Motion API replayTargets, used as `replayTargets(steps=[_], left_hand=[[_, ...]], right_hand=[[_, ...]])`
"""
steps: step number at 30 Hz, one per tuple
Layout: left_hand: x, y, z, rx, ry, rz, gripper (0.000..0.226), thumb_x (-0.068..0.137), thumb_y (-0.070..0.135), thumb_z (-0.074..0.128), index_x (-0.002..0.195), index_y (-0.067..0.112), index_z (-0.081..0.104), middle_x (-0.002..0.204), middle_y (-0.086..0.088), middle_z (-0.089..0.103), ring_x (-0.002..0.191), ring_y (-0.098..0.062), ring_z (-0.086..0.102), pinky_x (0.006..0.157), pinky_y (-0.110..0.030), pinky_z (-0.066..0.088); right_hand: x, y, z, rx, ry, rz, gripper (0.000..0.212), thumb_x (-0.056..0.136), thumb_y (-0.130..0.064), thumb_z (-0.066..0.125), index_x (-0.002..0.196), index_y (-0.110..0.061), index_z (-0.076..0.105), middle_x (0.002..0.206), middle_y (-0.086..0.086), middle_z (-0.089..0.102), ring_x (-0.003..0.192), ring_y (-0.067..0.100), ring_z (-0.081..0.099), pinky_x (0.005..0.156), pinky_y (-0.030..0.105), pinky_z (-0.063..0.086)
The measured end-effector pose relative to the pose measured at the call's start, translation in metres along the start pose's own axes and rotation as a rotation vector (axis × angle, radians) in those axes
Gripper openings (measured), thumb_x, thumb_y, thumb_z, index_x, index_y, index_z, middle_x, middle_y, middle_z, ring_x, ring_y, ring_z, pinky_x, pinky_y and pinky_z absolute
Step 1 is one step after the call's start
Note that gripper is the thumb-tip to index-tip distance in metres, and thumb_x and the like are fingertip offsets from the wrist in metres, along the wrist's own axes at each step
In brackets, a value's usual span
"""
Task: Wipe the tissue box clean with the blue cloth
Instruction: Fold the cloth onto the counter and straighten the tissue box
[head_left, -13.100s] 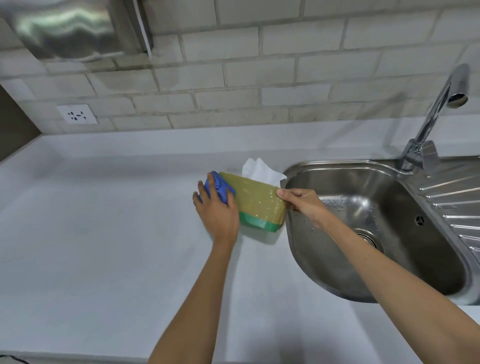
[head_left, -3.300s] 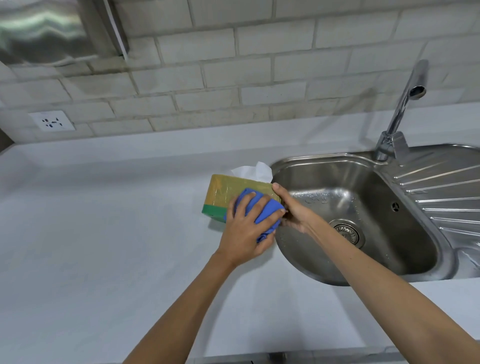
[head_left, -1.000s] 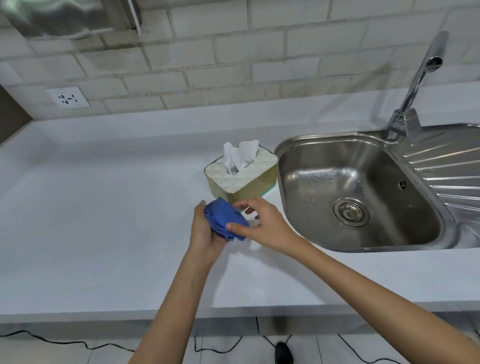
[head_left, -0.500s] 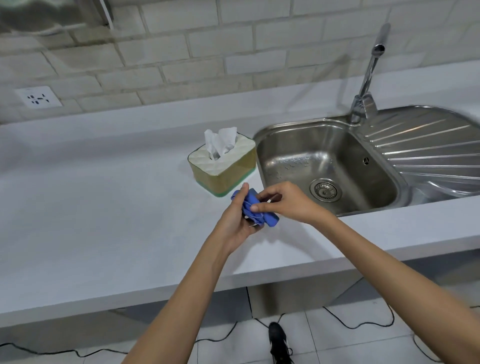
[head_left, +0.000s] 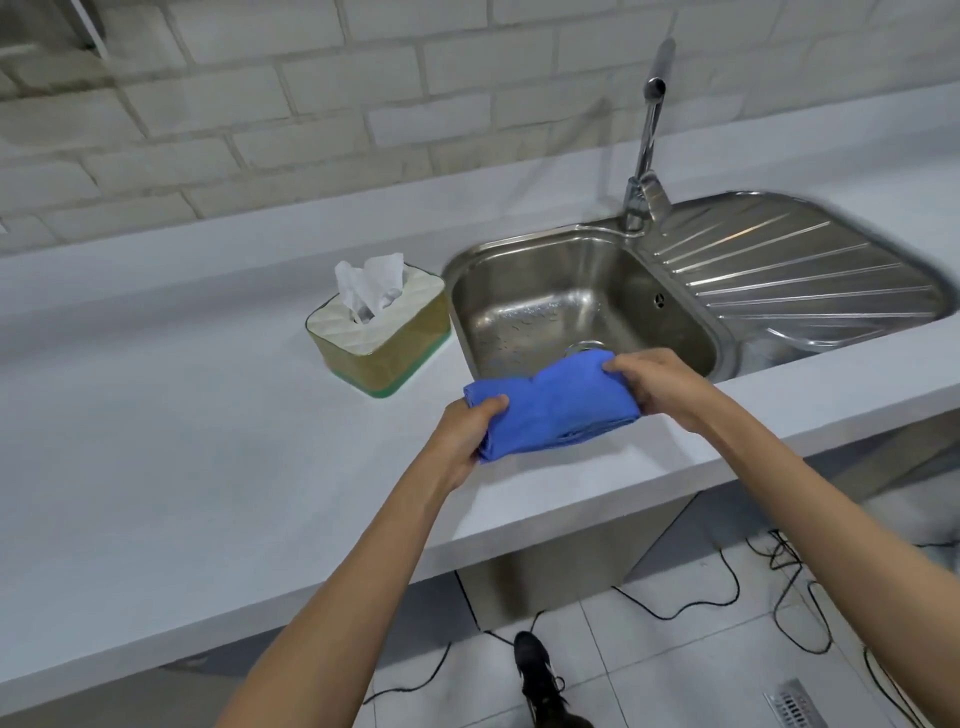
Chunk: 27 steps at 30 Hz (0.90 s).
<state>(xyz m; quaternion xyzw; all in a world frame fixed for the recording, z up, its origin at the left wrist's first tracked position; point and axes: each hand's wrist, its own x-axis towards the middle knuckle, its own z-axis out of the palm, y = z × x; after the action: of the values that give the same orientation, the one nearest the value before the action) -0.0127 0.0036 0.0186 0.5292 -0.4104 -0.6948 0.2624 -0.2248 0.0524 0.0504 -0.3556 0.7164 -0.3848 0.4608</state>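
The tissue box (head_left: 383, 347), gold-sided with a green base and a white quilted top, stands upright on the white counter (head_left: 156, 441) just left of the sink, a white tissue sticking up from it. Nothing touches it. In front of it, above the counter's near part, the blue cloth (head_left: 553, 402) is stretched out between both hands. My left hand (head_left: 465, 434) grips its left end and my right hand (head_left: 660, 387) grips its right end.
A steel sink (head_left: 582, 306) with a ribbed drainboard (head_left: 795, 270) lies to the right, its tap (head_left: 647, 140) at the back. A brick wall runs behind the counter. Black cables and a dark shoe (head_left: 540, 675) lie on the tiled floor below.
The box was tipped and rubbed with the cloth, then set upright and released. Within the last second both hands pulled the bunched cloth apart, spreading it wide; the view drew back from the counter.
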Motion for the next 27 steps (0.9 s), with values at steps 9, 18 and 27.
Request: replayTargets(steps=[9,18,27], left_hand=[[0.015,-0.032,0.021,0.699,0.163,0.097,0.019,0.079,0.019,0.07,0.086,0.011,0.055,0.093,-0.013,0.065,0.082,-0.028,0.062,0.077,-0.036,0.052],[0.023,-0.015,-0.004,0.222,0.427,0.223,0.019,0.093,0.018,0.052,0.106,0.005,0.058,0.102,-0.012,0.065,0.085,-0.027,0.063,0.086,-0.039,0.055],[0.028,0.027,-0.05,-0.282,0.845,0.276,0.028,0.093,0.017,0.043,0.119,0.01,0.042,0.112,-0.007,0.051,0.093,-0.025,0.052,0.096,-0.049,0.049]], right_hand=[[0.025,0.043,-0.03,-0.484,-0.018,0.237,0.013,0.074,-0.011,0.062,0.066,-0.003,0.056,0.066,0.014,0.055,0.054,0.023,0.052,0.044,0.02,0.048],[0.076,-0.009,0.019,-0.416,0.148,-0.136,0.021,0.082,-0.018,0.059,0.096,-0.006,0.067,0.088,0.004,0.063,0.086,0.02,0.058,0.076,0.029,0.044],[0.139,-0.071,0.101,-0.109,-0.065,-0.213,0.041,0.088,-0.016,0.054,0.128,-0.007,0.051,0.107,0.003,0.056,0.081,0.011,0.055,0.059,0.016,0.038]])
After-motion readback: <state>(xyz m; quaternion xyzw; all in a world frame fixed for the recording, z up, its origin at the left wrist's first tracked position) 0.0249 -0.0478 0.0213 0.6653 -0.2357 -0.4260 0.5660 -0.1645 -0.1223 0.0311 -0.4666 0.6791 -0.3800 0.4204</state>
